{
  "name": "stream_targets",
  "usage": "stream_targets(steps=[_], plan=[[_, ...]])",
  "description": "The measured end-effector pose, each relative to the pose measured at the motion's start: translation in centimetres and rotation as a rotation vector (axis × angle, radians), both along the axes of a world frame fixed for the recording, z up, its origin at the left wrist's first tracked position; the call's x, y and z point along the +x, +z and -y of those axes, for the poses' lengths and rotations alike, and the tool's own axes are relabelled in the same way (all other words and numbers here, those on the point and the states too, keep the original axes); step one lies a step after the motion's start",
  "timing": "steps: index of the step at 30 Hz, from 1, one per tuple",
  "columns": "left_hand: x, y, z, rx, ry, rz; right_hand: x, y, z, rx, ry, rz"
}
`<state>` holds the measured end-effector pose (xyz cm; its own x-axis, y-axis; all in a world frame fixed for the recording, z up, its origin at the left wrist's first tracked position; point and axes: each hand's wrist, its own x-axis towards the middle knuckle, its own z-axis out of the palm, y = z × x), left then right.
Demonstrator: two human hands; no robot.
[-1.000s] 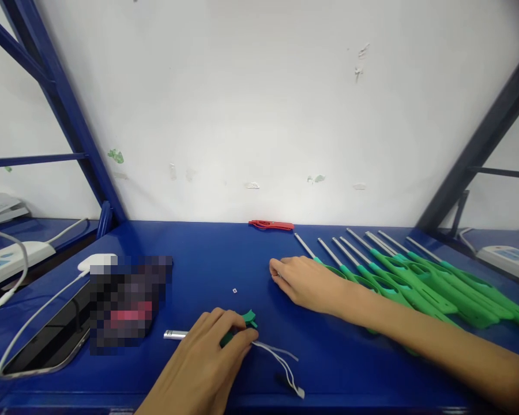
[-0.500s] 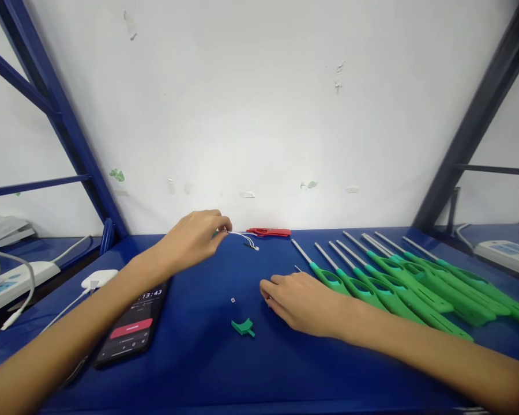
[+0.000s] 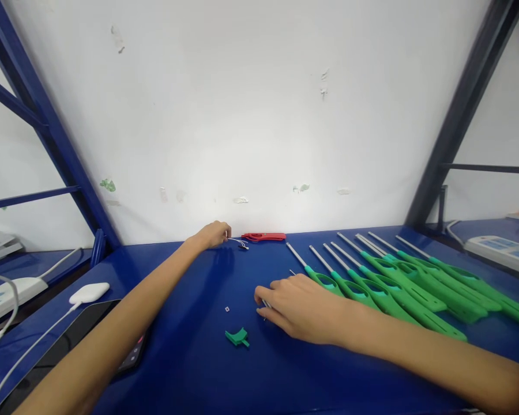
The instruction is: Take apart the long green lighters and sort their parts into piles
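Note:
My left hand [image 3: 211, 234] reaches to the back of the blue table [image 3: 190, 357], close to the wall, with its fingers closed on a small part with thin white wires [image 3: 239, 242]. Just right of it lies a red plastic piece [image 3: 263, 236]. My right hand [image 3: 296, 304] rests palm down mid-table, fingers curled over a thin metal rod [image 3: 266, 304] of one lighter. A row of several green long-nosed lighters [image 3: 398, 282] lies to its right. A small green plastic piece [image 3: 237, 337] and a tiny white bit [image 3: 227, 309] lie in front of my right hand.
A phone [image 3: 69, 346] lies at the left, partly under my left forearm, with a white charger [image 3: 89, 292] and cable beside it. Power strips sit at the far left [image 3: 2, 291] and far right [image 3: 499, 251]. Blue shelf struts frame both sides.
My left hand left the green piece near the front edge and carried the wired part to the back wall beside the red piece. My right hand drew slightly nearer over the rod.

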<state>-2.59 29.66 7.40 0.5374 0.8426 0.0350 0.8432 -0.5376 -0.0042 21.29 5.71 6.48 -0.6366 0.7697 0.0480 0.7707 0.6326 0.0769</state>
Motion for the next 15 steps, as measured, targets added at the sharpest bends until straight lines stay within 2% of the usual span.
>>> stream_targets(steps=[7,15], plan=[[1.0,-2.2,-1.8,0.038,0.027,-0.022,3.3,2.6,0.9,0.099,-0.127,-0.047],[0.3,-2.4,-2.3,0.045,0.022,-0.082,8.6,2.1,2.0,0.143,-0.264,-0.058]])
